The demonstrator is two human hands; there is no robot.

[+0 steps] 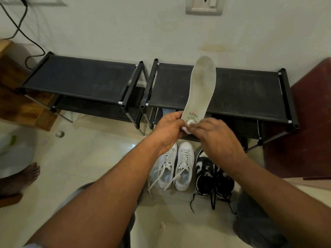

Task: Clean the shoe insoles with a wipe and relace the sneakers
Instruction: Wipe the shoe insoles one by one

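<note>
Wiping 1 insole at its heel, with 2 pairs of sneakers waiting on the floor below.

The insole [201,86] stands upright before the black rack [232,86]; this looks like the cleaning step, and next the wipe must travel toward the grey toe. The left hand [170,127] pinches the heel edge, fingers curled together. The right hand [213,131] presses the small white wipe [188,125] against the heel, fingertips bunched.
</note>
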